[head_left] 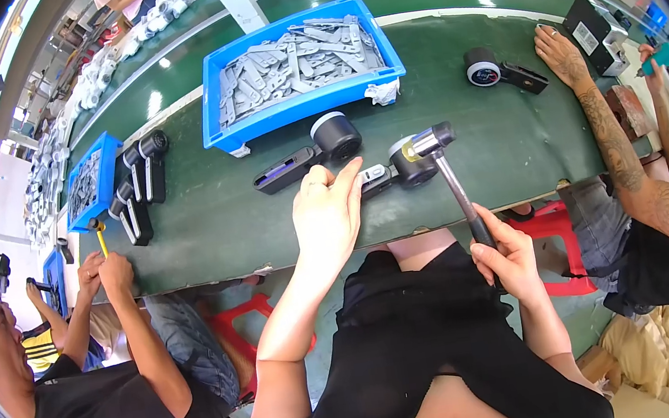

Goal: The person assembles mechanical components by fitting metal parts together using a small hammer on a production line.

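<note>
My right hand [509, 253] is closed round the black grip of a small mallet [455, 182], whose silver head with dark tips hangs over the drum-shaped head of a black handheld device [415, 167]. It cannot be told whether the mallet touches it. That device lies on the green work table [458, 127], a light grey strip [376, 174] showing on its handle. My left hand [325, 214] grips the handle's left end, the fingertips partly hidden. Just beyond it lies a second black device [334, 135], its long handle open on top with something purple inside.
A blue bin [300, 100] full of grey plastic strips stands behind. At left, a smaller blue bin [109, 174] sits by several black devices [148, 169]; a co-worker there holds a yellow-handled tool [102, 242]. Another device [484, 69] lies near a tattooed arm [608, 125] at right.
</note>
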A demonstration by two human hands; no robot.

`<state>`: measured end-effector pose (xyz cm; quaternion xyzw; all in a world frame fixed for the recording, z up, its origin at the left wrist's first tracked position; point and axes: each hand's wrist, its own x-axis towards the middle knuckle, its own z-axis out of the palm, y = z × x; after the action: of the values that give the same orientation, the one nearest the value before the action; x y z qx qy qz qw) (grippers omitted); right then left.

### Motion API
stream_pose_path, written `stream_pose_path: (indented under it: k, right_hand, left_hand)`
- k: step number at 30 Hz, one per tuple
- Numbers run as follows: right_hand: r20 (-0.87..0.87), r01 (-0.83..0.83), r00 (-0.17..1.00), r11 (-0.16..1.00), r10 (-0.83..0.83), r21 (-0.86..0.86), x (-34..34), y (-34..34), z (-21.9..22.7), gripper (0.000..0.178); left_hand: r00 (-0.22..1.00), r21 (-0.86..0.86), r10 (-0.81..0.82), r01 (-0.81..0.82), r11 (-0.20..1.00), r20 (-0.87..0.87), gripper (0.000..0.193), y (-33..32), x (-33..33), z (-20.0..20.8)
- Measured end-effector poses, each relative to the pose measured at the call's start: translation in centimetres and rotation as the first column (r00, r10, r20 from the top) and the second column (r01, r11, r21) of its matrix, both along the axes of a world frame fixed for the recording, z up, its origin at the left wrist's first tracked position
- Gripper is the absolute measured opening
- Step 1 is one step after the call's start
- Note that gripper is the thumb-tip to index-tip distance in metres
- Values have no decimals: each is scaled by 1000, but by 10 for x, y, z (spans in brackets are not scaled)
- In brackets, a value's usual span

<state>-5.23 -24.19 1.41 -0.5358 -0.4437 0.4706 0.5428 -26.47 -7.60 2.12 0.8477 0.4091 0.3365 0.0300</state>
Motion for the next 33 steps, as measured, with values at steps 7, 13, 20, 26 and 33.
stream_pose_path:
  k: [7,13,20,26,33]
  right_hand:
    - [2,36,999,999,-36,-9,5,-7,-1,53]
    - [30,-8,1000,998,10,-55,2,-4,3,54]
    - [536,-73,844,985,-22,156,-7,10,-1,52]
    - [652,-73,758,989,-26,125,-10,12,7,53]
    - [675,-110,738,986,-3,126,-4,16,17,53]
  left_hand:
    - [995,16,73,-73,997,-65,26,-2,7,-5]
    - [997,34,44,-42,999,-68,25,-5,6,-5]
    - [992,27,32,-29,999,-121,27,-5,5,-2]
    - [994,73,21,-14,997,-105,27,-1,3,-4]
    - [903,-309,-103,248,918,418,15,14,2,-23]
